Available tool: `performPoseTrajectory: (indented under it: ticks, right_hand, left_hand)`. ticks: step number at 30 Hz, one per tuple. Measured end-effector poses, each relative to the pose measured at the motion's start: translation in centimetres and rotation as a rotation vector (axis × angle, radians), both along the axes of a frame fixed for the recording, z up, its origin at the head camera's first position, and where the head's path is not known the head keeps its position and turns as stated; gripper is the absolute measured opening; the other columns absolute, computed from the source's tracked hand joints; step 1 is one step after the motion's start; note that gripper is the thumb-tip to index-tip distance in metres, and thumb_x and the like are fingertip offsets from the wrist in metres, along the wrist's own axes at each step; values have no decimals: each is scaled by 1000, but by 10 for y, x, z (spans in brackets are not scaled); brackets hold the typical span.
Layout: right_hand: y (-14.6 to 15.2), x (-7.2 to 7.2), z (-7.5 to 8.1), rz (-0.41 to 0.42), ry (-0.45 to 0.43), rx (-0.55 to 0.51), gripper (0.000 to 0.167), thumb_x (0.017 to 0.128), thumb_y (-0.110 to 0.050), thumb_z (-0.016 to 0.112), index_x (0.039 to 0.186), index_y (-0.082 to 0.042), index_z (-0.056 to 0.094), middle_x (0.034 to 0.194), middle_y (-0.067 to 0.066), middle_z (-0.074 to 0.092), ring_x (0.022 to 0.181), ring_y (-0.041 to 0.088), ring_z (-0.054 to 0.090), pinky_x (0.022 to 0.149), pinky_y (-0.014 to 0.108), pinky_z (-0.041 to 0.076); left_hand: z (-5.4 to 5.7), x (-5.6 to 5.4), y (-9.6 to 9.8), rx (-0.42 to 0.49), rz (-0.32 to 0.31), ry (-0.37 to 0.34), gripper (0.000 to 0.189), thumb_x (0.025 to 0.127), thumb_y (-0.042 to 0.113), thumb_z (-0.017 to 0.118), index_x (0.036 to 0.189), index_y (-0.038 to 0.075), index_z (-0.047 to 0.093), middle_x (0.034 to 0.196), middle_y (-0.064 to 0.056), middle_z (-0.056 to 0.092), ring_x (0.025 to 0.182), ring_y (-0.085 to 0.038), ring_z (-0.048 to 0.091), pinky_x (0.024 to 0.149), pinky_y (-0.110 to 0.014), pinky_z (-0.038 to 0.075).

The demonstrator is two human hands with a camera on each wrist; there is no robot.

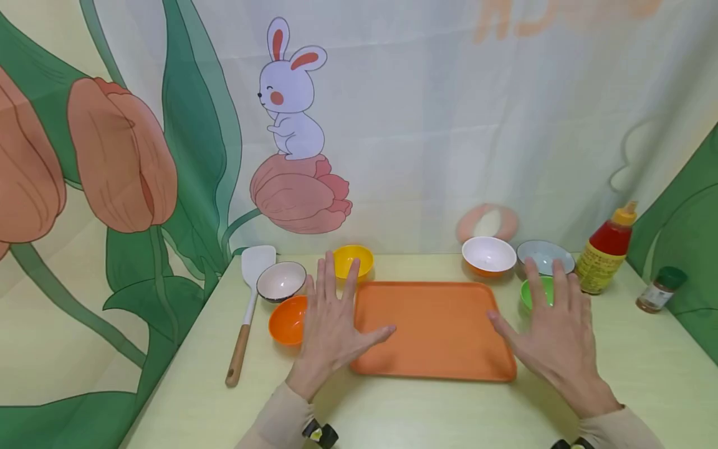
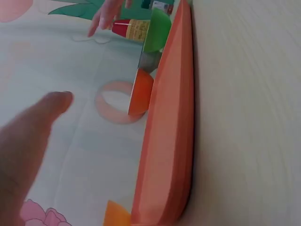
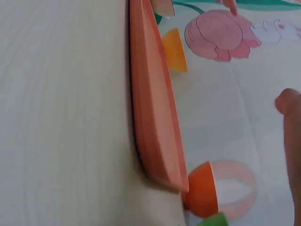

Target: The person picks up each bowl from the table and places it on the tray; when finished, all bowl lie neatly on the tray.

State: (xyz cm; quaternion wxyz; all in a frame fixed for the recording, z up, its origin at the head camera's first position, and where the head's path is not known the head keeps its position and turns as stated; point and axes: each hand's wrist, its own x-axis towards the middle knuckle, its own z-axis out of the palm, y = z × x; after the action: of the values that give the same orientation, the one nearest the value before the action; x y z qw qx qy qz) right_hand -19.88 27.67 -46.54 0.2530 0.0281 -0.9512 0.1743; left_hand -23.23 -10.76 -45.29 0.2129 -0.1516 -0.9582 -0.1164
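Observation:
Both hands hover with fingers spread over a table, holding nothing. My left hand point(image 1: 332, 330) is above the left end of an orange tray point(image 1: 432, 330), partly covering an orange bowl point(image 1: 287, 321). The right hand point(image 1: 558, 340) is off the tray's right end, its fingers overlapping a green bowl point(image 1: 527, 296) in the head view. In the left wrist view the thumb point(image 2: 28, 136) stands apart from the tray point(image 2: 162, 141). A thumb point(image 3: 292, 122) also shows at the right wrist view's edge, away from the tray point(image 3: 153, 103).
A spatula point(image 1: 247, 318) lies at left beside a dark-rimmed bowl point(image 1: 282, 281). A yellow bowl point(image 1: 354, 260), a white-and-orange bowl point(image 1: 489, 255) and a grey bowl point(image 1: 543, 254) stand along the back. At right are a red sauce bottle point(image 1: 606, 252) and a green-capped jar point(image 1: 660, 290).

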Motion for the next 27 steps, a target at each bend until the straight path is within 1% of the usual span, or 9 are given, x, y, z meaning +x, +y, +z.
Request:
performPoseTrajectory:
  ticks: [2,5,6,8,11,14,19,24,27]
  right_hand:
    - [9,1,-2,-12,74,-79,118,90,-62,81,180,-18,18,182,29,13,158,65,25,122,88,23]
    - [22,1,-8,4,201,-164,120,79,-49,89,176,-12,30,177,28,28,150,63,38,115,87,35]
    - [26,1,-12,13,231,-184,120,76,-46,91,175,-11,32,176,27,32,149,61,40,114,86,36]
    - [35,0,-19,43,277,-221,119,73,-41,92,172,-8,35,174,27,35,150,59,40,118,82,38]
    - [47,-2,-31,74,276,-302,120,74,-31,94,173,-7,30,175,27,32,157,53,33,129,74,32]
    - [59,-3,-42,64,219,-368,122,78,-22,95,176,-8,23,178,26,25,163,50,25,134,70,25]
    - [73,-3,-53,30,130,-379,126,83,-23,97,178,-10,16,181,24,17,164,52,22,131,76,24]
    - [79,-4,-56,31,61,-439,126,88,-27,96,179,-12,10,181,26,15,155,60,30,124,83,30]
    - [81,-5,-58,16,-33,-479,128,92,-35,93,179,-9,3,180,33,11,157,65,26,124,85,25]
  left_hand:
    - [-3,1,-1,122,-105,14,116,90,77,76,179,24,22,188,-13,-4,152,-46,52,109,-50,62]
    - [-10,7,-2,299,-268,-30,103,94,54,85,177,27,29,189,-2,3,133,-40,68,73,-33,68]
    - [-14,10,-3,348,-315,-54,101,95,50,85,177,27,30,188,-1,5,135,-38,68,72,-32,68]
    - [-23,16,-3,424,-379,-106,100,96,46,84,177,27,28,188,1,6,152,-37,54,95,-41,68]
    - [-37,22,-3,495,-422,-161,101,97,48,83,177,25,27,187,2,10,162,-33,42,121,-57,52]
    - [-48,25,-5,513,-415,-200,103,95,53,84,177,29,26,187,5,9,166,-29,35,127,-62,44]
    - [-67,25,-15,486,-332,-241,107,91,57,88,176,34,28,186,8,12,167,-26,32,128,-61,43]
    - [-74,24,-26,403,-257,-265,115,88,62,88,177,18,30,185,-3,22,168,-28,30,133,-58,35]
    - [-76,23,-30,345,-227,-256,122,86,69,86,177,9,29,184,-10,27,168,-29,31,134,-58,34]
